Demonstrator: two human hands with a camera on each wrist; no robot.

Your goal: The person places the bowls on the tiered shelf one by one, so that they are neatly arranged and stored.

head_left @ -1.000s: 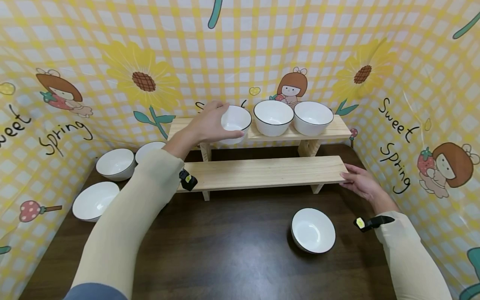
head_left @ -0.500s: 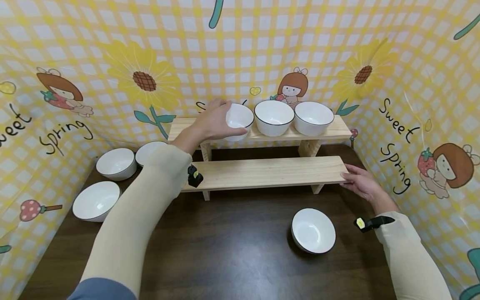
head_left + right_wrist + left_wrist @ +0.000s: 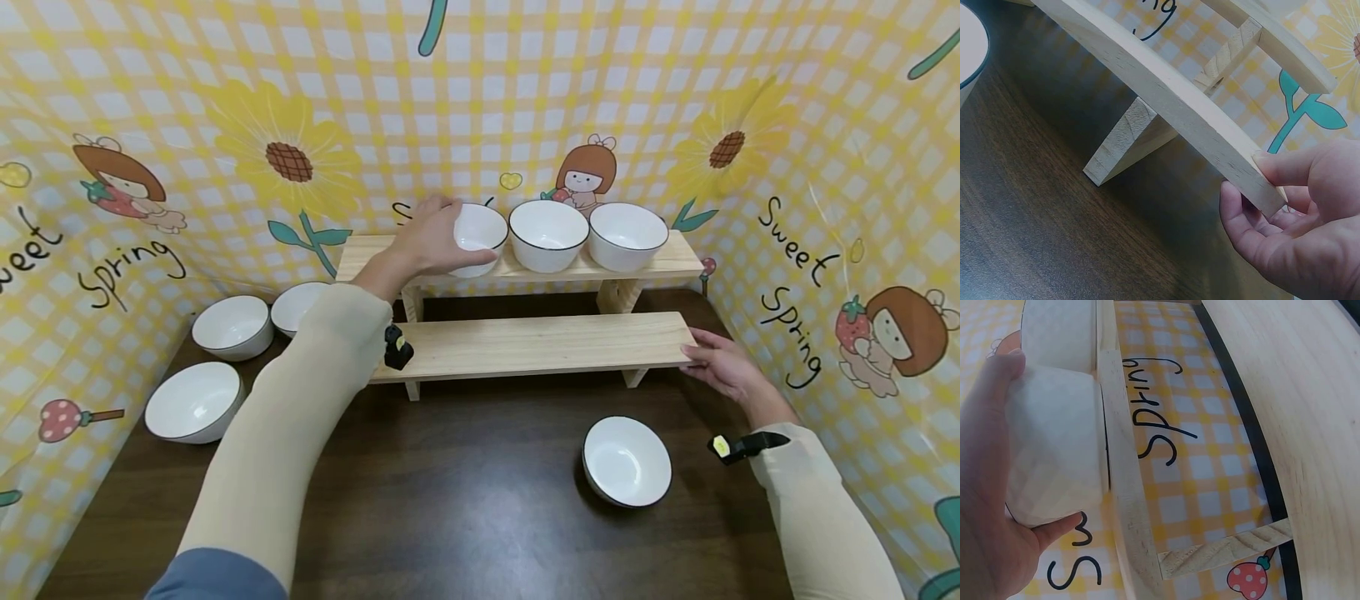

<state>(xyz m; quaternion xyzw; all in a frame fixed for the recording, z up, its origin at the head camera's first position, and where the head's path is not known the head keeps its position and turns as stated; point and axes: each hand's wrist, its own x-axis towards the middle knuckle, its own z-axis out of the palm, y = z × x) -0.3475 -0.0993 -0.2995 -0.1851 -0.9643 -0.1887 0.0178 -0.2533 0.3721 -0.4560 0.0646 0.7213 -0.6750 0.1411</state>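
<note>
My left hand (image 3: 429,240) grips a white bowl (image 3: 480,229) with a dark rim at the upper wooden shelf (image 3: 371,247), thumb at the front and fingers behind. In the left wrist view the bowl (image 3: 1057,444) is at the shelf's edge, close to its neighbour. Two more white bowls stand to its right, a middle one (image 3: 548,237) and a right one (image 3: 628,237). My right hand (image 3: 722,364) pinches the right end of the lower wooden shelf (image 3: 525,343). In the right wrist view, thumb and fingers of that hand (image 3: 1304,219) hold the board's end.
A single white bowl (image 3: 626,462) stands on the dark table (image 3: 450,492) at the front right. At the left are three more: a front one (image 3: 195,402), a back one (image 3: 233,327) and one partly behind my sleeve (image 3: 296,307). Patterned cloth (image 3: 465,100) surrounds the table.
My left hand has moved the bowl slightly right and back, setting it down beside the middle bowl on the upper shelf. The right hand has stayed still on the lower shelf's end.
</note>
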